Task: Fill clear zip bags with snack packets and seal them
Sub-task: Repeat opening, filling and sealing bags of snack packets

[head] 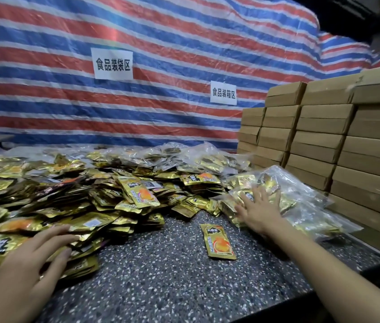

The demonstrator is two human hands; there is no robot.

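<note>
While both hands lie flat and grip nothing: left hand [33,259] on the packet pile [91,194], right hand [259,208] on a filled zip bag [305,197].
Left hand: fingers near straight, resting on gold packets at the near left edge of the pile, which covers the left and middle of the speckled worktop [161,276]. Right hand: fingers spread, palm down on top of the clear bag, which lies at right just beside stacked cardboard boxes [324,136]; zip strip blurred, possibly closed, cannot tell. One lone packet [219,242] flat on bare worktop between the hands, apart from both. More filled clear bags [184,155] at far side behind the pile. Striped tarp [137,31] at far, two paper signs [112,64] on it.
</note>
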